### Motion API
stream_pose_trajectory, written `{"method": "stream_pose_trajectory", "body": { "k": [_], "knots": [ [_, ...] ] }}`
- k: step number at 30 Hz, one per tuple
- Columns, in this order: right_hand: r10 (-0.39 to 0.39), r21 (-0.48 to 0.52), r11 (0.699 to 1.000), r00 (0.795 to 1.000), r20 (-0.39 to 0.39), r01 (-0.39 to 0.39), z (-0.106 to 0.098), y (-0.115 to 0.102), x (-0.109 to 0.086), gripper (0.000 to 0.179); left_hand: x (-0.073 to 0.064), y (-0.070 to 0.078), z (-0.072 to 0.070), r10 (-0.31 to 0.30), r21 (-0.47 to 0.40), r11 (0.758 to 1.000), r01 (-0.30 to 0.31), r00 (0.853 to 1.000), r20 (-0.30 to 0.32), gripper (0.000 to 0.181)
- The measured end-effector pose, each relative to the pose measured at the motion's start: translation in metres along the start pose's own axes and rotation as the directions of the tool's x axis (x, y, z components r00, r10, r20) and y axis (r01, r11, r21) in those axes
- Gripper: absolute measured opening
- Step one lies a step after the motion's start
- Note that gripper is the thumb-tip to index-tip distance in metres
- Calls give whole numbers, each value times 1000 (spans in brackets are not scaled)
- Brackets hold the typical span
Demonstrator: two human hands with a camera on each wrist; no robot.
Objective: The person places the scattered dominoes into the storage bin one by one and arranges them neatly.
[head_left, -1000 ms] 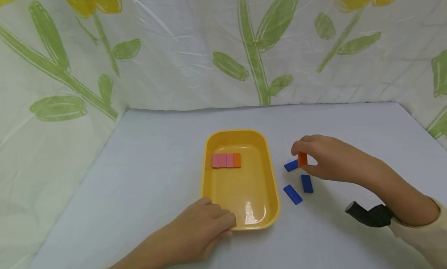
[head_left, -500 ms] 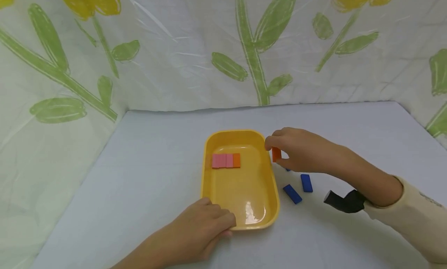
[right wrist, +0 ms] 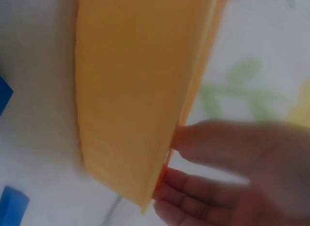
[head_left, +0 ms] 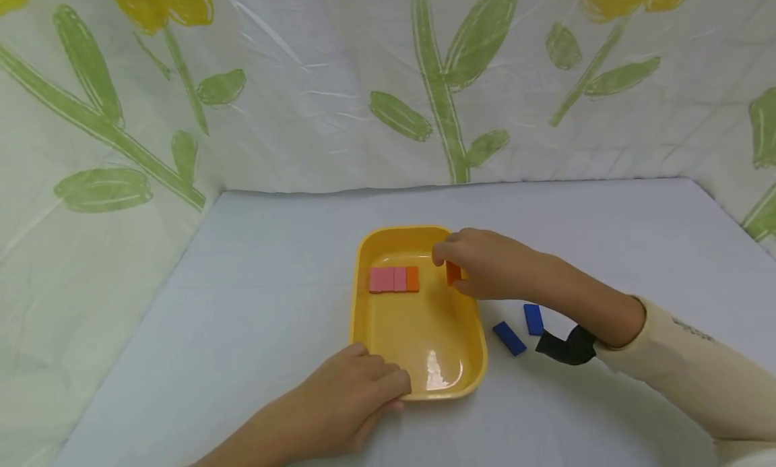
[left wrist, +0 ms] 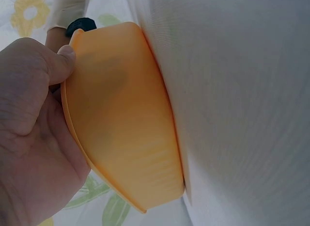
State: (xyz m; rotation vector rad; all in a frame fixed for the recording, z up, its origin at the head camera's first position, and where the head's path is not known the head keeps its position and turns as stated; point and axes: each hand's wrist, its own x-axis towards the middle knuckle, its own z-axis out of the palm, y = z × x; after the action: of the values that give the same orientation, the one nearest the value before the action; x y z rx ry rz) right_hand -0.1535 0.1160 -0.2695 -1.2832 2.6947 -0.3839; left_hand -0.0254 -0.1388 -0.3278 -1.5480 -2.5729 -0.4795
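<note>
A yellow plastic tray [head_left: 403,335] sits on the table, and my left hand [head_left: 345,403] grips its near rim. The left wrist view shows the thumb [left wrist: 65,58] over that rim. Inside the tray, pink blocks [head_left: 388,279] lie in a row, with an orange block [head_left: 412,279] at the right end. My right hand [head_left: 491,263] pinches another orange block [head_left: 453,273] between thumb and fingers, upright, over the right side of the tray. From the right wrist, the tray wall hides most of that block, and the fingers [right wrist: 184,187] show at the rim.
Two blue blocks, one angled [head_left: 509,338] and one straighter [head_left: 533,319], lie on the white tabletop [head_left: 273,285] right of the tray. A black piece [head_left: 566,348] sticks out from the right wrist. A flower-printed cloth [head_left: 303,116] hangs behind the table.
My right hand has carried the orange block leftward, from above the blue blocks to over the tray. One blue block is now hidden behind the hand. The left hand has stayed at the rim.
</note>
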Motion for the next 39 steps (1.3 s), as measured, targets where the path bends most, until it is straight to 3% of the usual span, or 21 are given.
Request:
{"method": "stream_pose_trajectory", "body": {
  "k": [16,21,26,39],
  "knots": [
    [-3,-54,999,999,41,5,30,9,29,27,0,-1,0,-18,-16,1000,19,999,39,12],
    [28,-42,999,997,69,-25,36,10,37,28,0,-1,0,-13,-11,1000,13,999,30,12],
    [41,-50,998,996,81,-37,39,8,42,25,0,-1,1,10,0,1000,-10,1000,4,12],
    [93,-49,995,989,116,-88,42,4,50,24,0,-1,0,-6,-16,1000,6,1000,23,12]
  ]
}}
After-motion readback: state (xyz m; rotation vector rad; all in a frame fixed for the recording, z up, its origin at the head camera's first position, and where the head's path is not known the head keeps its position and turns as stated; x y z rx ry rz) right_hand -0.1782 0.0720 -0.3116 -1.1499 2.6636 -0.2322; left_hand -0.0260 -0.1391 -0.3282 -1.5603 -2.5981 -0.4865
